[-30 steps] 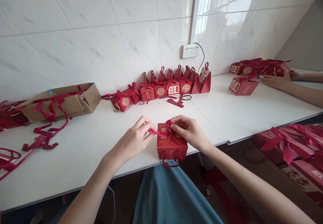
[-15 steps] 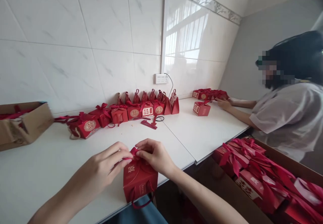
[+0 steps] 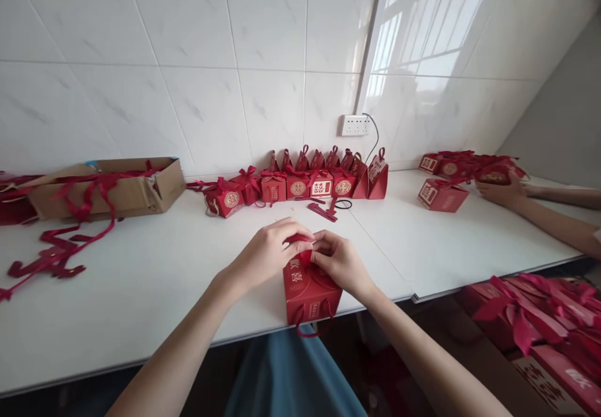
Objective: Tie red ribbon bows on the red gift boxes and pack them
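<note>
A red gift box [image 3: 312,301] with pale lettering stands at the front edge of the white table [image 3: 188,292], a dark red cord handle hanging from its near side. My left hand [image 3: 277,248] is at the upper left of the box, its fingers pinching the red ribbon [image 3: 304,255] on top. From the right, my right hand [image 3: 339,262] closes its thumb and fingers on the same ribbon. The two hands nearly touch, and the ribbon is partly hidden between their fingers.
Red boxes [image 3: 298,186] line the wall, with ribbon scraps [image 3: 323,210] before them. A cardboard box [image 3: 113,201] and loose ribbons [image 3: 56,254] lie left. Another person's hands [image 3: 504,191] hold a red box at right. A carton of ribboned boxes [image 3: 539,323] is lower right.
The view has swung left, bringing the whole cardboard box and loose ribbons into sight. My left hand has turned over the ribbon; both hands remain at the box top.
</note>
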Demonstrator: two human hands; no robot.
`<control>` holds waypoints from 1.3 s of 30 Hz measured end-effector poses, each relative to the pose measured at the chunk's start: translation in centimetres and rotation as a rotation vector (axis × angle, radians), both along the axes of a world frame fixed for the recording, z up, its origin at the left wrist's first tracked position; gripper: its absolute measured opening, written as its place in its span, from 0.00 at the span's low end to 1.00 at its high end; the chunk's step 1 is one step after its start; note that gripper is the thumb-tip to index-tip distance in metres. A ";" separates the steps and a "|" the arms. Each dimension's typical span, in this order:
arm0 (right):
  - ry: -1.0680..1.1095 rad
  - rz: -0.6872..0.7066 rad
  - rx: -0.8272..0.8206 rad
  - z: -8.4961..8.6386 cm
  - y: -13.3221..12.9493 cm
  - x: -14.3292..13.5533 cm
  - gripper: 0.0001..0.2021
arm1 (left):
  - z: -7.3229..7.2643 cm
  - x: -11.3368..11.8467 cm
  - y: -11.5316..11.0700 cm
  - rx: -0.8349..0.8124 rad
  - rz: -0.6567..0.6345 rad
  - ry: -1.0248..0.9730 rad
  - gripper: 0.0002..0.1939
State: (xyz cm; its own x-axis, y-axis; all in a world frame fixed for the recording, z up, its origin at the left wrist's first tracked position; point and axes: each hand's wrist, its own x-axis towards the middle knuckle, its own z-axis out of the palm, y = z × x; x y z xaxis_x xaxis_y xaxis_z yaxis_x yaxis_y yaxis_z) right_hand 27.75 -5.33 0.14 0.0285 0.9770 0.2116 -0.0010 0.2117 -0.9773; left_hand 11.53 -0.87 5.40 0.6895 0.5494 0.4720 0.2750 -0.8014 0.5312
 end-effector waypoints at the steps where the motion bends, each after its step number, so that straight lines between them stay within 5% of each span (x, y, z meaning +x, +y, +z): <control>1: 0.010 0.008 -0.002 0.0 -0.1 0.0 0.10 | 0.0 0.2 0.3 -0.050 0.019 -0.019 0.05; 11: 0.107 0.020 -0.031 -0.2 -0.6 0.1 0.21 | -3.2 1.1 2.9 -0.373 0.025 -0.117 0.10; 16: 0.124 -0.014 -0.014 -0.5 -0.5 0.2 0.22 | -4.5 0.6 2.2 -0.276 0.088 -0.053 0.06; 22: 0.071 -0.055 0.015 -0.9 -0.7 -0.1 0.22 | -4.6 0.1 -0.2 -0.125 0.148 -0.071 0.03; 33: -0.115 0.054 0.092 -0.7 -0.6 0.6 0.14 | -4.8 -0.2 -1.3 -0.288 0.152 -0.138 0.03; 39: -0.309 -0.098 0.190 -0.3 -0.7 -0.3 0.06 | -4.7 -0.3 -0.6 -0.417 -0.043 -0.150 0.08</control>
